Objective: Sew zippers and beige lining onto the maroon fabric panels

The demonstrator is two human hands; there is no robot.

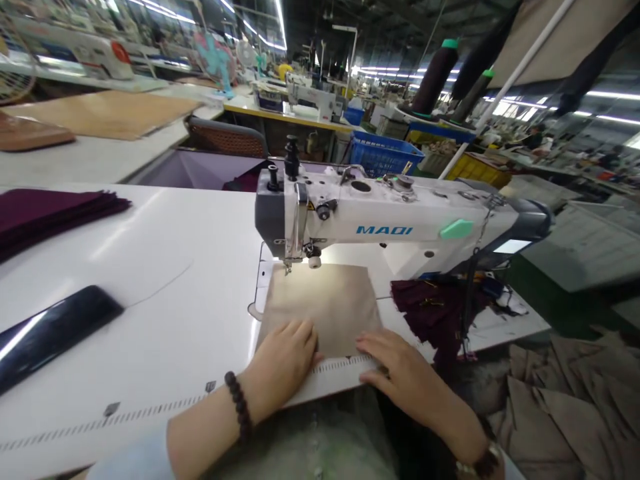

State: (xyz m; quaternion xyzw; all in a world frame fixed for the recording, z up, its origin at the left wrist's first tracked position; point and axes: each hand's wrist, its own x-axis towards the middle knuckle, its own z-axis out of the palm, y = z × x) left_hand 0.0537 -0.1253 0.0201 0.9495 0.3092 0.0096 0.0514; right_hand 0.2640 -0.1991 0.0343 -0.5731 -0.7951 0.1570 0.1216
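A beige fabric piece [330, 300] lies flat on the sewing machine bed, its far edge beside the presser foot and needle area [289, 268]. My left hand [283, 353] rests over its near left part, fingers bent and close together, with the thumb at the near edge; I take it as gripping the cloth. At the near right corner, my right hand [400, 370] touches the fabric with its fingertips, fingers stretched and thumb apart. The white sewing machine [385, 213] stands behind the cloth, its lamp lighting the far part.
On the left of the white table [160, 267] lie a dark glossy object [60, 327] and stacked maroon fabric [55, 213]. Maroon scraps [430, 313] lie right of the machine bed. Beige cloth pieces [570, 400] are heaped at lower right. A blue crate [385, 153] stands behind.
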